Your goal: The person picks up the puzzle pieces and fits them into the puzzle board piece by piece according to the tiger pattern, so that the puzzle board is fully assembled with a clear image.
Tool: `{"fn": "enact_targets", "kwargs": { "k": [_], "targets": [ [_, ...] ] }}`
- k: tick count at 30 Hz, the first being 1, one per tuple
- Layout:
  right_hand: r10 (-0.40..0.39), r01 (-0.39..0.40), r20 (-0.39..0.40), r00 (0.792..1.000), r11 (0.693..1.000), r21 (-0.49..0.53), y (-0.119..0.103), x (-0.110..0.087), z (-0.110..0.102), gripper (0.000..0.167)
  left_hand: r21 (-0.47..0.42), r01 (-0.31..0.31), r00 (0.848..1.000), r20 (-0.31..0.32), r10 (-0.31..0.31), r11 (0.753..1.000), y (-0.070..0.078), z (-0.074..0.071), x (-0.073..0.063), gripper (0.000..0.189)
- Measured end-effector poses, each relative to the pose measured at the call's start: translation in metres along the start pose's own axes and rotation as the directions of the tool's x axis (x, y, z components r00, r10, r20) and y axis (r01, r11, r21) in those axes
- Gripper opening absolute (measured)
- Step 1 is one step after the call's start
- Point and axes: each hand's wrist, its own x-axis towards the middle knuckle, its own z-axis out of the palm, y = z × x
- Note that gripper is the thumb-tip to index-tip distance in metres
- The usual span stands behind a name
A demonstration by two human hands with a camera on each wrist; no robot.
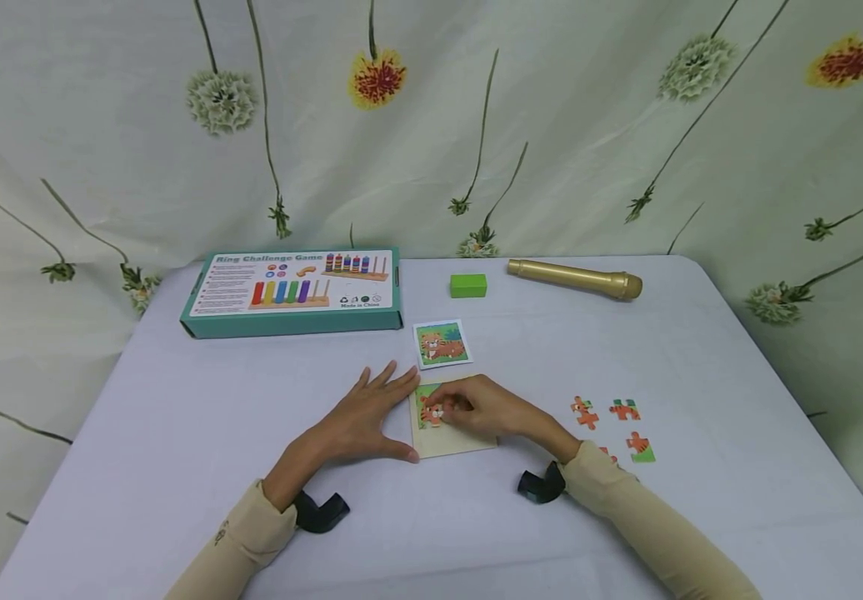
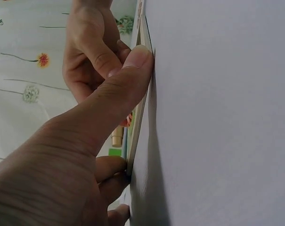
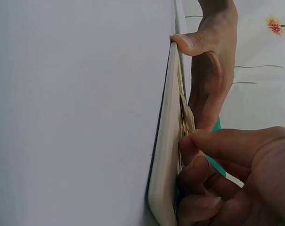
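A pale wooden puzzle tray lies in front of me, some tiger picture pieces set in its upper left part. My left hand spreads along the tray's left side, thumb at the near corner and fingertips by the far corner. Thumb and index finger of my right hand pinch a puzzle piece, which sits tilted over the tray. Much of its picture is hidden by the fingers. Just beyond the tray is a tiger picture card.
Loose puzzle pieces lie to the right, one partly behind the right sleeve. A ring game box is at the back left. Further right are a green block and a gold microphone-shaped object. A flowered cloth hangs behind the table.
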Motion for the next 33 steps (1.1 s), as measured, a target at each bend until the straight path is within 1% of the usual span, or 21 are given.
{"fn": "enact_targets", "kwargs": {
  "k": [12,19,28,33],
  "targets": [
    [-0.008,0.008,-0.021,1.000,1.000,-0.016,-0.0016,-0.0010,0.0032,0.027,-0.005,-0.004,1.000,0.000,0.004,1.000,-0.0009,0.0005,0.0004,0.114],
    [-0.021,0.018,-0.046,0.999,0.998,-0.059,-0.0010,-0.0020,0.0062,0.026,-0.003,-0.005,1.000,-0.004,0.005,1.000,-0.0013,0.0013,-0.0001,0.113],
    [-0.031,0.025,-0.067,0.997,0.996,-0.085,-0.0027,-0.0019,0.0078,0.025,0.000,-0.012,1.000,-0.009,0.012,1.000,-0.0013,0.0011,-0.0002,0.113],
    [-0.023,0.014,-0.075,0.997,0.993,-0.118,-0.0039,-0.0012,0.0086,0.025,0.000,-0.009,1.000,-0.010,0.009,1.000,-0.0010,0.0010,0.0003,0.113]
  ]
}}
